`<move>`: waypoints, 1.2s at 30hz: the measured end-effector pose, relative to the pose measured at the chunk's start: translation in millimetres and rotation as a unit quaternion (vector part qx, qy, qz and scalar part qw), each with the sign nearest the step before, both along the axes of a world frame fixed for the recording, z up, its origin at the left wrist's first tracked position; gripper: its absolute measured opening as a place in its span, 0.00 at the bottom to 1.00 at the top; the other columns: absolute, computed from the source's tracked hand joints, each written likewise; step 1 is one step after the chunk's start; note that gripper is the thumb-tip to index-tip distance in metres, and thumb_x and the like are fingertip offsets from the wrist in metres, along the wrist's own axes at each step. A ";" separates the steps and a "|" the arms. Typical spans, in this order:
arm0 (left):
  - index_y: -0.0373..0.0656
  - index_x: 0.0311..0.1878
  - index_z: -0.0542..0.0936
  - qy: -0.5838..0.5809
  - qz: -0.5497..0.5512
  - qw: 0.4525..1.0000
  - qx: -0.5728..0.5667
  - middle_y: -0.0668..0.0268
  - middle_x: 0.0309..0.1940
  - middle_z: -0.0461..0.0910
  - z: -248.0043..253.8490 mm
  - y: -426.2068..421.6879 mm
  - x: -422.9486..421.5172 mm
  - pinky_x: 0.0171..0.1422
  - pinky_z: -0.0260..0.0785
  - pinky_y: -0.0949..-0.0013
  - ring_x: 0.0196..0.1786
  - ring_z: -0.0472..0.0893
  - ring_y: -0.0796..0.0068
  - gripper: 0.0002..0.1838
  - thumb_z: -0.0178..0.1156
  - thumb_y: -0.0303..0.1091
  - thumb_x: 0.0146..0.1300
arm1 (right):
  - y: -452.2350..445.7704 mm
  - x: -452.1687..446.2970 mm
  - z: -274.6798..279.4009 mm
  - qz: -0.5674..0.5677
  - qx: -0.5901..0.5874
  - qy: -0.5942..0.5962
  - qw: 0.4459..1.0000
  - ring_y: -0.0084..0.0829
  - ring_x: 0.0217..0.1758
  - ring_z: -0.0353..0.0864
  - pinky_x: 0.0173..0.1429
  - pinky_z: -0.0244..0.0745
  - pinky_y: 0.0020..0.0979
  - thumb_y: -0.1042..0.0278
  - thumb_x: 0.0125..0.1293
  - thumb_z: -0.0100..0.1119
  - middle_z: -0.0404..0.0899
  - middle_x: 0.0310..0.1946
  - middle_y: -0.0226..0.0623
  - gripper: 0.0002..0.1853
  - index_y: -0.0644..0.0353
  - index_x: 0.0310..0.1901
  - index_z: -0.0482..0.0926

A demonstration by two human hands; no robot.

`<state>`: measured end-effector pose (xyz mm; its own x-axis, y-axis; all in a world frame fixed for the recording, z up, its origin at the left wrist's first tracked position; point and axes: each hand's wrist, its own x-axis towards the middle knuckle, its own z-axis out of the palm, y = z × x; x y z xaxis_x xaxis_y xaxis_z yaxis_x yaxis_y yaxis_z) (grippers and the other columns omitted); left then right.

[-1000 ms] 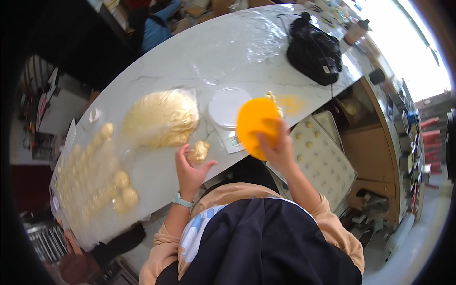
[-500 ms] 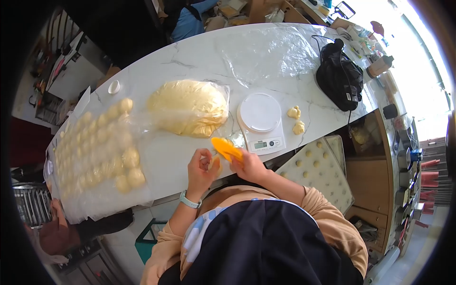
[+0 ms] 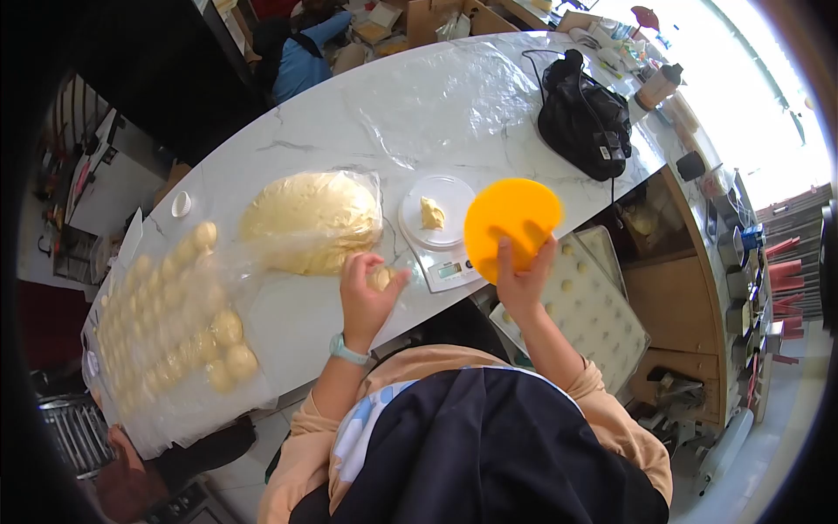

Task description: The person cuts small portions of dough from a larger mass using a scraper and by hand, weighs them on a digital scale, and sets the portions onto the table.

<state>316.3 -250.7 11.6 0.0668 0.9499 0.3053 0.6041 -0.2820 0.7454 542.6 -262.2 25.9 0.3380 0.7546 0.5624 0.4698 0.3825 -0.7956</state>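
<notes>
My right hand [image 3: 525, 281] grips a round yellow dough scraper [image 3: 515, 210], its flat face turned up toward me. A small piece of dough [image 3: 381, 279] is in the curled fingers of my left hand [image 3: 365, 301]. Between the hands stands a white kitchen scale [image 3: 419, 255] with a lump of dough [image 3: 431, 215] on its round plate. The scraper covers the scale's right edge and the tabletop beyond it. Just past my left hand lies a large mass of yellow dough [image 3: 305, 210] in a clear plastic bag.
Rows of dough balls [image 3: 229, 328] lie under plastic film on the left of the marble table [image 3: 323, 113]. A black bag [image 3: 583, 122] sits at the right. Below the table edge are trays [image 3: 594, 319] with small dough pieces. Other people are at the far side and lower left.
A lump of dough now lies on the scale, whose plate was bare. My right hand has moved right with the scraper, turning its face up. My left hand stays close to the bagged dough.
</notes>
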 end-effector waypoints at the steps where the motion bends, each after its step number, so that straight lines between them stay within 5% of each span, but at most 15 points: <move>1: 0.37 0.43 0.75 0.036 0.034 0.998 0.039 0.60 0.37 0.75 -5.0 -9.5 -3.4 0.45 0.70 0.63 0.42 0.77 0.63 0.19 0.71 0.34 0.52 | -2.9 -7.3 0.4 0.019 -0.018 -0.021 0.999 0.31 0.48 0.76 0.50 0.73 0.30 0.75 0.65 0.56 0.72 0.47 0.43 0.21 0.63 0.56 0.60; 2: 0.37 0.41 0.75 0.072 0.068 0.992 0.079 0.61 0.33 0.75 -13.3 -17.1 -5.2 0.44 0.70 0.63 0.40 0.76 0.62 0.19 0.72 0.33 0.49 | -5.1 -15.7 0.6 0.039 -0.035 -0.042 0.998 0.29 0.48 0.75 0.51 0.72 0.29 0.75 0.65 0.56 0.72 0.48 0.42 0.21 0.63 0.57 0.61; 3: 0.37 0.39 0.75 0.075 0.079 0.990 0.087 0.61 0.31 0.75 -21.4 -22.5 -7.8 0.43 0.69 0.63 0.38 0.76 0.61 0.18 0.72 0.32 0.49 | -7.8 -28.3 -0.3 0.106 -0.089 0.002 0.990 0.34 0.35 0.83 0.35 0.77 0.31 0.76 0.65 0.55 0.79 0.42 0.45 0.19 0.62 0.54 0.61; 4: 0.37 0.38 0.76 0.078 0.090 0.988 0.094 0.62 0.29 0.75 -29.4 -27.9 -10.3 0.42 0.69 0.63 0.37 0.76 0.60 0.17 0.72 0.31 0.48 | -8.9 -44.6 -4.3 0.156 -0.110 -0.004 0.982 0.38 0.31 0.83 0.31 0.76 0.33 0.74 0.66 0.54 0.81 0.41 0.45 0.18 0.62 0.55 0.61; 7: 0.39 0.36 0.76 0.024 0.061 0.998 0.021 0.62 0.29 0.76 -51.2 -39.6 -26.0 0.43 0.68 0.63 0.38 0.76 0.59 0.12 0.69 0.28 0.50 | -10.9 -74.2 0.8 0.327 -0.232 -0.081 0.912 0.52 0.32 0.81 0.32 0.76 0.44 0.67 0.66 0.52 0.80 0.39 0.49 0.20 0.59 0.57 0.60; 15: 0.40 0.36 0.79 0.009 0.081 0.996 0.044 0.61 0.36 0.77 -54.4 -55.5 -36.0 0.41 0.69 0.63 0.38 0.76 0.58 0.07 0.62 0.23 0.52 | 18.3 -114.9 42.9 0.414 -0.261 -0.361 0.794 0.49 0.31 0.81 0.32 0.76 0.43 0.71 0.61 0.51 0.77 0.35 0.47 0.24 0.62 0.59 0.60; 18: 0.40 0.36 0.79 0.018 0.078 0.997 0.010 0.63 0.39 0.77 -52.5 -57.3 -41.7 0.43 0.69 0.67 0.37 0.76 0.61 0.07 0.63 0.23 0.52 | 13.2 -128.2 11.8 0.400 -0.230 -0.370 0.806 0.48 0.30 0.81 0.31 0.76 0.41 0.71 0.60 0.52 0.77 0.33 0.45 0.23 0.61 0.57 0.62; 21: 0.38 0.34 0.79 -0.074 0.048 0.995 -0.043 0.64 0.34 0.79 -43.6 -53.5 -48.6 0.41 0.70 0.71 0.37 0.76 0.69 0.07 0.65 0.22 0.52 | -2.4 -114.9 -30.7 0.386 -0.097 -0.251 0.882 0.48 0.32 0.81 0.32 0.77 0.41 0.70 0.62 0.53 0.78 0.34 0.45 0.19 0.61 0.54 0.66; 24: 0.37 0.36 0.78 -0.203 0.057 0.974 -0.082 0.65 0.34 0.80 -32.8 -47.9 -45.8 0.41 0.70 0.75 0.34 0.76 0.76 0.07 0.66 0.23 0.54 | -17.5 -83.0 -36.9 0.336 -0.211 -0.159 0.904 0.45 0.30 0.82 0.30 0.77 0.42 0.69 0.61 0.56 0.80 0.34 0.46 0.22 0.61 0.56 0.65; 27: 0.36 0.39 0.78 -0.249 0.025 0.967 -0.047 0.66 0.33 0.81 -10.6 -26.8 -23.1 0.41 0.69 0.76 0.34 0.76 0.80 0.08 0.66 0.24 0.56 | -19.3 -57.9 -32.2 0.131 -0.006 -0.008 0.991 0.41 0.28 0.82 0.31 0.77 0.34 0.75 0.63 0.57 0.81 0.37 0.46 0.18 0.62 0.53 0.65; 29: 0.38 0.37 0.80 -0.227 0.005 0.974 -0.009 0.65 0.32 0.81 1.4 -9.2 -10.1 0.41 0.69 0.75 0.34 0.77 0.77 0.06 0.66 0.27 0.57 | -13.3 -33.0 -9.5 0.027 0.021 -0.056 0.998 0.35 0.33 0.83 0.36 0.77 0.29 0.76 0.64 0.56 0.81 0.40 0.44 0.19 0.65 0.55 0.63; 30: 0.39 0.36 0.80 -0.214 -0.001 0.977 0.011 0.65 0.31 0.81 9.9 -0.7 -3.9 0.40 0.69 0.74 0.33 0.77 0.76 0.06 0.66 0.28 0.58 | -15.8 -25.2 -1.7 0.011 -0.019 0.012 1.000 0.30 0.49 0.76 0.51 0.71 0.28 0.74 0.65 0.57 0.73 0.48 0.40 0.20 0.63 0.56 0.63; 34: 0.42 0.34 0.82 -0.090 -0.041 0.994 0.046 0.62 0.35 0.79 4.5 10.3 0.0 0.44 0.69 0.67 0.38 0.78 0.65 0.06 0.68 0.33 0.56 | -22.7 16.8 -4.3 -0.024 -0.031 0.088 0.995 0.27 0.56 0.70 0.57 0.68 0.27 0.73 0.66 0.57 0.70 0.51 0.38 0.22 0.62 0.58 0.61; 36: 0.42 0.33 0.82 0.061 -0.051 0.996 0.034 0.60 0.39 0.78 -19.3 -2.2 -7.6 0.48 0.68 0.64 0.45 0.76 0.60 0.08 0.68 0.35 0.55 | -28.0 31.3 -1.8 -0.035 -0.021 0.128 0.991 0.26 0.56 0.70 0.58 0.68 0.27 0.72 0.67 0.56 0.70 0.51 0.37 0.22 0.61 0.59 0.60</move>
